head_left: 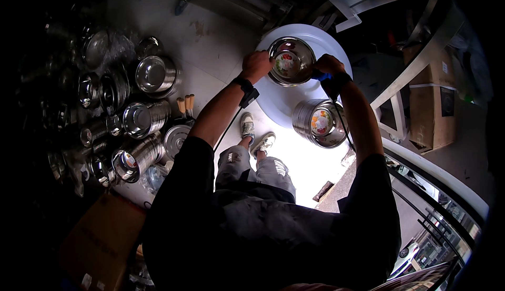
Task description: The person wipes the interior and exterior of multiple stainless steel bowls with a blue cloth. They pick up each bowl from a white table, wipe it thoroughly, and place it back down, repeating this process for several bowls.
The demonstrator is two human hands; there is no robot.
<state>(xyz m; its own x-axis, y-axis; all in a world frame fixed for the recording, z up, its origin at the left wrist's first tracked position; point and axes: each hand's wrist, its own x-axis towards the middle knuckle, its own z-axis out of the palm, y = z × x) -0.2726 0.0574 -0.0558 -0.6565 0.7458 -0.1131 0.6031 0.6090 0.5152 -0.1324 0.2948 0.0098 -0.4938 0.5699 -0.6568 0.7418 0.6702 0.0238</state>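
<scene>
A shiny steel bowl (291, 61) with a colourful printed picture in its bottom is held up between both hands over a round white table (273, 101). My left hand (256, 65) grips its left rim. My right hand (327, 65) grips its right rim and also has something blue in it, too small to make out. A stack of similar steel bowls (318, 123) with the same printed picture stands on the table just below and to the right.
Many stacks of steel bowls and pots (142, 117) crowd the floor at the left. A brown cardboard box (100, 238) lies at the lower left, more boxes (431, 107) at the right. Metal frames and rails run along the right.
</scene>
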